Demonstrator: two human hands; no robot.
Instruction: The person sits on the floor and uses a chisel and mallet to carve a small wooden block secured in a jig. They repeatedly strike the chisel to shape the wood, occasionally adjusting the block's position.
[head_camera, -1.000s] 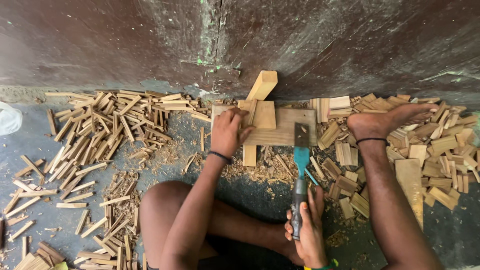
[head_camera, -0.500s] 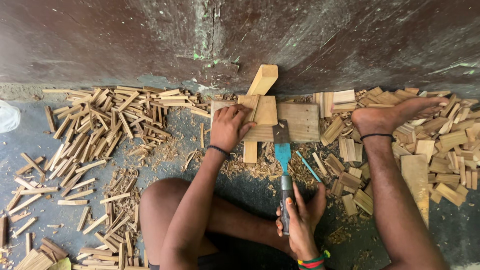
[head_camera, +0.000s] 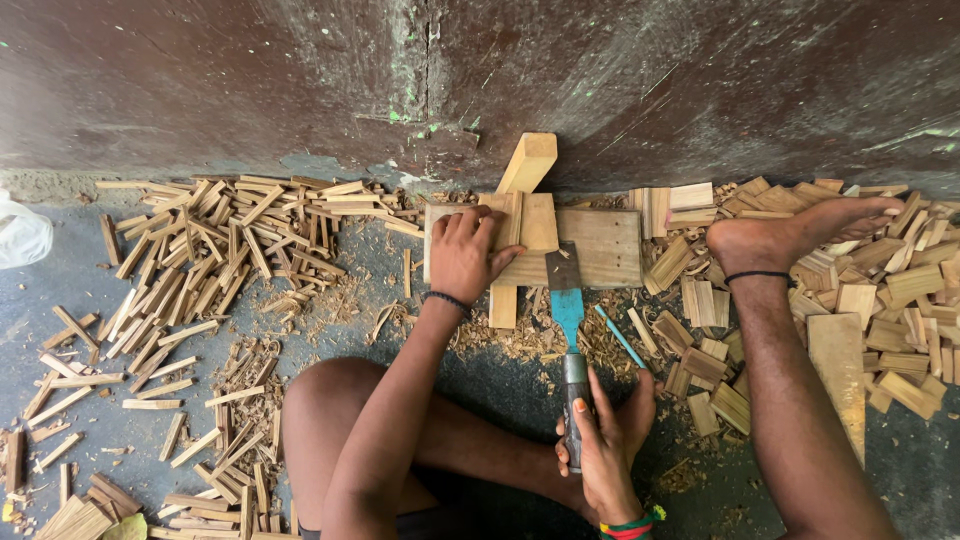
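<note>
The right hand (head_camera: 603, 440) is closed around the handle of a hatchet (head_camera: 568, 330), fingers wrapped on the lower part of the shaft. The tool points away from the person, and its blue-and-grey blade lies flat with its far edge on the near rim of the board (head_camera: 600, 245). The left hand (head_camera: 463, 252) presses down, fingers curled and close together, on a narrow stick (head_camera: 508, 262) that runs across the board's left part; the fingertips hook over the stick's far side and the thumb lies toward the blade. The stick's near end juts off the board toward the person. A thicker block (head_camera: 528, 162) leans from the board's far edge up against the wall (head_camera: 480, 80).

The blade sits just to the right of the stick, near the left thumb but apart from it. The board's right half is bare wood.

The board lies on the floor against the foot of the wall, so there is no room beyond it. To its left, a wide pile of split sticks (head_camera: 220, 250) spreads over the floor, well apart from the left hand. To its right, a heap of short offcuts (head_camera: 860, 300) crowds the board's edge, and the person's foot (head_camera: 790, 235) rests among them. A thin blue pencil (head_camera: 621, 336) lies in the shavings just right of the hatchet. Bare dark floor shows between the knee (head_camera: 330, 400) and the board.
</note>
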